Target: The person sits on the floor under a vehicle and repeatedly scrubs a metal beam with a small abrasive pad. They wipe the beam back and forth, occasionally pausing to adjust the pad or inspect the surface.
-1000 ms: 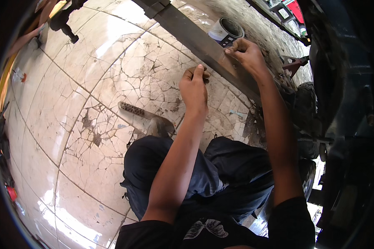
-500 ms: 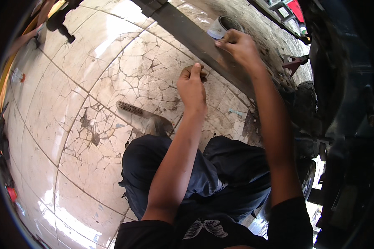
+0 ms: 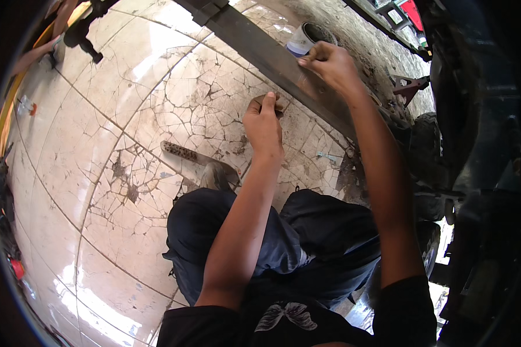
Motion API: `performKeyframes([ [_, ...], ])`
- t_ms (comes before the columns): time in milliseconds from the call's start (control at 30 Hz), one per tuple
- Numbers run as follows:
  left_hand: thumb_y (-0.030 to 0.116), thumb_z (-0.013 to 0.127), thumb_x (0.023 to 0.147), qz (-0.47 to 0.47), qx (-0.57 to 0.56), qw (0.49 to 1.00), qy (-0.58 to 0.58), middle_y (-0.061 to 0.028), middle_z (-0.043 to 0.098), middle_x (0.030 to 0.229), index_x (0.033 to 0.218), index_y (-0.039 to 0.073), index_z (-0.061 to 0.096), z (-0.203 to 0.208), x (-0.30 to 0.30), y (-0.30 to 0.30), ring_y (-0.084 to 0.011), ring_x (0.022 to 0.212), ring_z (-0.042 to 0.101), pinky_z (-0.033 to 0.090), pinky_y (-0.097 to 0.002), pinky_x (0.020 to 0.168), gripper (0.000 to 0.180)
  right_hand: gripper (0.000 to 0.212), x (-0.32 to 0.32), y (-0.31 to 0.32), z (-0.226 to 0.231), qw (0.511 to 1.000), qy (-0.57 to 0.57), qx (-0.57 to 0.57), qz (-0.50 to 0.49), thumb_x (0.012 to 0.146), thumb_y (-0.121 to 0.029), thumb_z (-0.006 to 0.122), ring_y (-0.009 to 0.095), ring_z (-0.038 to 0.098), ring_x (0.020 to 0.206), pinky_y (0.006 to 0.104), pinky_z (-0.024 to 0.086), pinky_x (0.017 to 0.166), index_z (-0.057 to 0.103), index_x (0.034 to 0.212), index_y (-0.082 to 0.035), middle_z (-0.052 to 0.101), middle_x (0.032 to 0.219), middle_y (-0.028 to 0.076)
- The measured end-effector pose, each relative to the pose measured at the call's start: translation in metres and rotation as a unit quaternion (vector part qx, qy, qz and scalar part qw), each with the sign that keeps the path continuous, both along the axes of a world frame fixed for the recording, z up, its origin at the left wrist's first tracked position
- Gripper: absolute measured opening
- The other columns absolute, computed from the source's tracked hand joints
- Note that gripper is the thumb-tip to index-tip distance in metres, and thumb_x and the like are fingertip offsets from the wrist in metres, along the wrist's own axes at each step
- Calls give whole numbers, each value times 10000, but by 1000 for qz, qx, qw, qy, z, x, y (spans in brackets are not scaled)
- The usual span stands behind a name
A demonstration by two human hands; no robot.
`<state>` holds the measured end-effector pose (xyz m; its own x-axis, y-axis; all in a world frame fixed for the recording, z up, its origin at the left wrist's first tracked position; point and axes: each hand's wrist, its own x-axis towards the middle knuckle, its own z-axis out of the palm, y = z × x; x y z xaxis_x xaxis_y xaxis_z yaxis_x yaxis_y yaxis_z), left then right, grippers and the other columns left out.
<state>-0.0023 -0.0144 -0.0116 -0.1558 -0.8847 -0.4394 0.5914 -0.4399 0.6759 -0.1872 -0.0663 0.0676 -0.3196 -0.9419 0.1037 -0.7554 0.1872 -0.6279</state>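
Bar (image 3: 260,49): long, flat, dark metal, dusty.

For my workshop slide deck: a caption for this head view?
Seated person's left hand presses the cracked floor; right hand works along a dark metal bar.

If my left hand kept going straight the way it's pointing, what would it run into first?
Probably the long dark metal bar lying across the cracked floor just beyond the left hand, though depth is hard to judge.

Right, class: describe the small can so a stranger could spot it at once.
Follow the long dark metal bar across the cracked tiled floor. Just beyond it, by the right hand, stands the can: round, open-topped, pale-sided with a dark inside, the only container there.
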Motion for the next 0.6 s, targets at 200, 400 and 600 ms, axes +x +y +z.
performKeyframes([
  [200, 199, 659, 1028, 28, -19, 999, -14, -41, 681, 843, 982, 16, 731, -9, -10, 5, -133, 779, 577, 468, -303, 772, 202, 336, -4, 7, 0, 998, 61, 0, -31, 772, -366, 942, 153, 668, 753, 348, 521, 758, 752, 878, -109, 769, 845, 8],
  [400, 199, 659, 1034, 4, -20, 999, -40, -39, 674, 813, 955, -4, 724, -5, -24, 8, -122, 743, 553, 448, -301, 727, 228, 319, 9, -21, 10, 999, 43, 9, -18, 769, -336, 942, 167, 739, 865, 342, 562, 832, 790, 944, -117, 794, 908, 32],
  [600, 226, 677, 1025, -12, -63, 997, -46, -42, 685, 849, 985, -2, 730, -4, -4, 18, -132, 762, 590, 474, -300, 739, 237, 245, 48, 111, 10, 973, -73, -198, -98, 837, -172, 911, 139, 744, 893, 319, 567, 821, 751, 965, -38, 791, 926, 66],
])
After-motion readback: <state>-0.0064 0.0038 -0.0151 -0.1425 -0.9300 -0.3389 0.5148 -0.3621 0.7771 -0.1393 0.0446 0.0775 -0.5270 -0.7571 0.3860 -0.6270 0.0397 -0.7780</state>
